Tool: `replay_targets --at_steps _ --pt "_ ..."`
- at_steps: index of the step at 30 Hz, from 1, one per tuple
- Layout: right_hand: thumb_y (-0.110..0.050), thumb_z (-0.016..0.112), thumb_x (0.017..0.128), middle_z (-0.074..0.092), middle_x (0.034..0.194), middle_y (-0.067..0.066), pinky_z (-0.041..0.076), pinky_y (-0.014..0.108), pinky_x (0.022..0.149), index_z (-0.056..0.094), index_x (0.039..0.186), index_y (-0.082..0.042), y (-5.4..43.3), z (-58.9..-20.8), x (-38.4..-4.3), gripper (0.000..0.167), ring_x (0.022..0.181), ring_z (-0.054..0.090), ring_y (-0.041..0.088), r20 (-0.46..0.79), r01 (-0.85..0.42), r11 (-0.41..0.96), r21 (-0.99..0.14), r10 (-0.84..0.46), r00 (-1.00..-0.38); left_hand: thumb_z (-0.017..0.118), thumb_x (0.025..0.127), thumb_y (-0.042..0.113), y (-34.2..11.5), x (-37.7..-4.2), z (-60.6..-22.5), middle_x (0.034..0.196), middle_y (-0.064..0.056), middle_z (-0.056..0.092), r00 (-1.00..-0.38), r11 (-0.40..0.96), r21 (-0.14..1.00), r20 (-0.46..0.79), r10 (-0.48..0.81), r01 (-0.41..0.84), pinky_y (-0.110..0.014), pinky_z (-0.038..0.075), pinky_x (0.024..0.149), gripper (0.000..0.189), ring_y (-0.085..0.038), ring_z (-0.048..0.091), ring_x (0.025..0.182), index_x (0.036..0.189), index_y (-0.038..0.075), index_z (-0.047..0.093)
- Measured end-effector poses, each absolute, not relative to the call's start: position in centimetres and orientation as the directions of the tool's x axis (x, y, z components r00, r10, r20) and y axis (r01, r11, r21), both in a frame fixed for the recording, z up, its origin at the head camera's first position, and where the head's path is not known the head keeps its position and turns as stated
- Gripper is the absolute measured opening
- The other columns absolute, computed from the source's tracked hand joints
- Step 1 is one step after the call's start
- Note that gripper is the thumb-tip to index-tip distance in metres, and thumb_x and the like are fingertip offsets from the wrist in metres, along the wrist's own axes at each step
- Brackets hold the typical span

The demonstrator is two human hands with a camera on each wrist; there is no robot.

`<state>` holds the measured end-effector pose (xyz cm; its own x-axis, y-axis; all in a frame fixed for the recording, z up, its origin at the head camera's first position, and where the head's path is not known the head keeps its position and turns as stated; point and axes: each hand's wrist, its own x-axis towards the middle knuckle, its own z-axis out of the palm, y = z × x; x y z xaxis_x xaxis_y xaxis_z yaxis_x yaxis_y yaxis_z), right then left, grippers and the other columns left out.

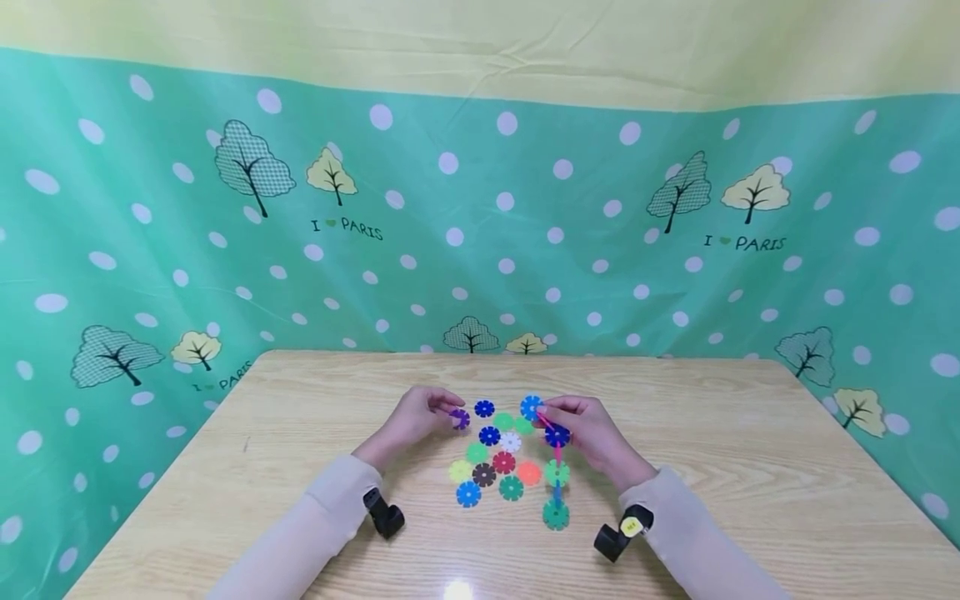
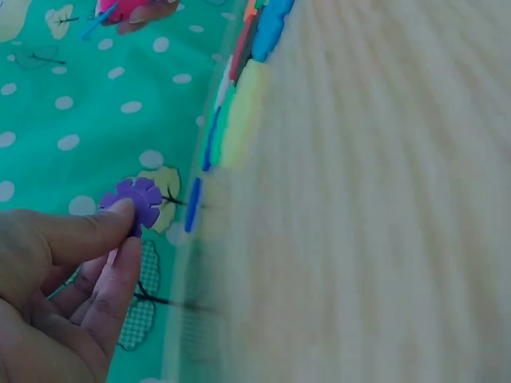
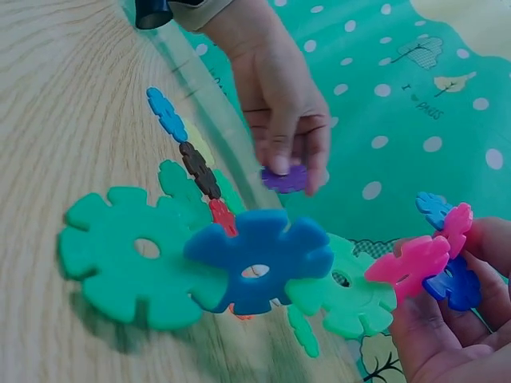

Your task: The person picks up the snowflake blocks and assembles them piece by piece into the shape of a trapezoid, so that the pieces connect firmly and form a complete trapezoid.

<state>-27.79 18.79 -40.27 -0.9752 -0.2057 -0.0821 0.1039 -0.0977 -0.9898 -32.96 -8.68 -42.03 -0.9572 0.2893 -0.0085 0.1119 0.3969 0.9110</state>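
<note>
Between thumb and fingers, my left hand (image 1: 422, 417) pinches a purple snowflake disc (image 2: 137, 203), a flat plastic piece with a notched edge. My right hand (image 1: 588, 427) grips a chain of interlocked snowflake discs by its far end. In the right wrist view the chain runs from a green disc (image 3: 132, 257) through a blue disc (image 3: 259, 262) and a light green disc (image 3: 343, 283) to a pink disc (image 3: 409, 267). Beside the right fingers are a dark blue disc (image 3: 453, 285), a second pink disc (image 3: 457, 227) and a light blue disc (image 3: 433, 209).
Loose discs lie on the wooden table (image 1: 225, 500) between the hands, among them a red disc (image 1: 504, 462), a white disc (image 1: 511, 442), a dark brown disc (image 1: 484, 475) and an orange disc (image 1: 529, 473). A green dotted curtain (image 1: 480, 217) hangs behind the table.
</note>
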Motion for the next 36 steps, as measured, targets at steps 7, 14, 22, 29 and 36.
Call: replay_targets --at_steps 7,14,22,29,36 --pt "-0.008 0.061 0.091 0.07 0.082 0.003 0.056 0.039 0.077 0.068 0.095 -0.004 18.7 -40.2 -27.7 0.01 0.08 0.068 0.016 -0.075 0.098 -0.095 -0.991 -0.22 -0.973 0.07 0.08 -0.002 -7.1 -32.5 -40.4 0.086 -0.011 0.07 -0.942 0.316 0.929 0.084 0.326 0.192 -0.035 0.057 0.071 0.017 -0.027 0.066 0.078 0.096 -0.001 0.069" --pt "-0.008 0.061 0.091 0.07 0.082 0.004 0.056 0.039 0.077 0.068 0.097 -0.001 18.6 -40.2 -27.7 0.012 0.079 0.069 0.016 -0.078 0.101 -0.096 -0.99 -0.223 -0.972 0.07 0.08 -0.001 -5.4 -31.6 -39.3 0.089 -0.012 0.071 -0.932 0.241 0.94 0.155 0.327 0.24 -0.029 0.057 0.069 0.016 -0.032 0.067 0.083 0.095 0.002 0.07" --pt "-0.008 0.061 0.09 0.07 0.081 0.003 0.057 0.026 0.068 0.068 0.099 0.0 18.6 -40.3 -27.7 0.014 0.076 0.069 0.016 -0.104 0.124 -0.086 -0.989 -0.202 -0.974 0.068 0.085 0.004 -4.0 -31.6 -38.7 0.096 -0.013 0.071 -0.874 0.212 0.891 0.302 0.381 0.401 -0.034 0.058 0.068 0.018 -0.029 0.068 0.084 0.102 0.001 0.07" --pt "-0.008 0.061 0.091 0.07 0.082 0.004 0.057 0.029 0.072 0.067 0.101 0.003 18.5 -40.4 -27.7 0.016 0.075 0.069 0.015 -0.11 0.131 -0.092 -0.987 -0.205 -0.973 0.068 0.086 0.006 -3.2 -32.1 -38.8 0.092 -0.01 0.072 -0.825 0.207 0.846 0.376 0.422 0.491 -0.03 0.056 0.061 0.012 -0.035 0.068 0.081 0.095 0.003 0.073" --pt "-0.008 0.06 0.092 0.071 0.081 0.003 0.057 0.029 0.073 0.068 0.098 0.0 18.7 -40.5 -27.8 0.013 0.074 0.069 0.014 -0.095 0.118 -0.093 -0.989 -0.219 -0.971 0.067 0.086 0.005 -2.9 -32.5 -39.3 0.09 -0.007 0.073 -0.795 0.158 0.85 0.384 0.469 0.503 -0.042 0.055 0.058 0.011 -0.038 0.067 0.08 0.094 0.001 0.073"
